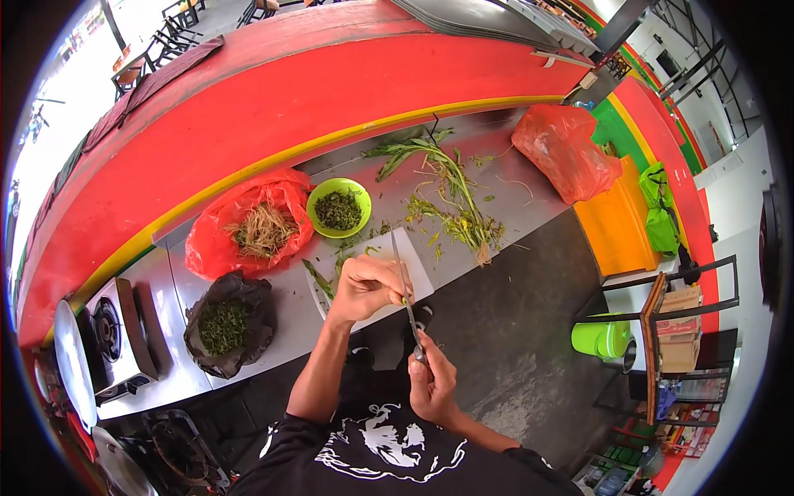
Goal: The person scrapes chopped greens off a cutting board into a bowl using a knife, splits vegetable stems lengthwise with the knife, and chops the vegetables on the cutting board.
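My right hand (432, 382) is closed round the handle of a knife (404, 285), whose blade points up and away over the white cutting board (419, 279). At the blade's side, my left hand (368, 288) is pinched, with a bit of green between its fingertips. Some green leaves (321, 279) lie on the board's left part. Beyond the board stands a green bowl (339, 208) of chopped greens. Leafy stalks (453, 192) are spread on the metal counter to the right.
A red bag (248, 225) of roots and a black bag (227, 324) of chopped greens sit on the left, near a gas stove (120, 331). Another red bag (566, 155) lies at the far right. A red wall (331, 95) borders the counter's back.
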A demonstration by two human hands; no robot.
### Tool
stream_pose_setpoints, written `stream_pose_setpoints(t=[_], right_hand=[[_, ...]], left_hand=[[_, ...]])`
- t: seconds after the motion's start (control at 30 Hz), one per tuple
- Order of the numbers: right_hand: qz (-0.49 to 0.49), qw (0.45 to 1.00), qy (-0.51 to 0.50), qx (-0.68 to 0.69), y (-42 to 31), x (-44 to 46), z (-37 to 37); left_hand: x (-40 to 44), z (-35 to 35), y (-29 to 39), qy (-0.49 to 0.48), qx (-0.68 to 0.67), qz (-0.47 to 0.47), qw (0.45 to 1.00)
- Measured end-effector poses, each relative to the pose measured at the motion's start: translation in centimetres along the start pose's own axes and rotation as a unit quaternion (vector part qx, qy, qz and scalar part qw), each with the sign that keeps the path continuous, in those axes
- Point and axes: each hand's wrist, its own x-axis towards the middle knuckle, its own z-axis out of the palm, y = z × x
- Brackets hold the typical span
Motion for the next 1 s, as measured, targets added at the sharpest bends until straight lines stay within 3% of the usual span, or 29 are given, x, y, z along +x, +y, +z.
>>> stream_pose_setpoints(t=[0.33, 0.6, 0.8, 1.0], right_hand=[[-0.01, 0.999, 0.036, -0.002, -0.1, 0.6, 0.6], [0.004, 0.998, 0.056, 0.038, 0.6, 0.6, 1.0], [0.026, 0.996, 0.064, 0.056, 0.8, 1.5, 0.4], [0.053, 0.996, 0.058, 0.052, 1.2, 1.3, 0.2]], left_hand=[[-0.3, 1.7, -0.8, 0.086, 0.07, 0.073, 0.991], [-0.4, 1.4, -0.2, 0.049, 0.112, 0.101, 0.987], [-1.0, 1.8, -0.5, 0.085, 0.209, 0.044, 0.973], [-0.5, 2.4, -1.0, 0.135, 0.255, 0.073, 0.955]])
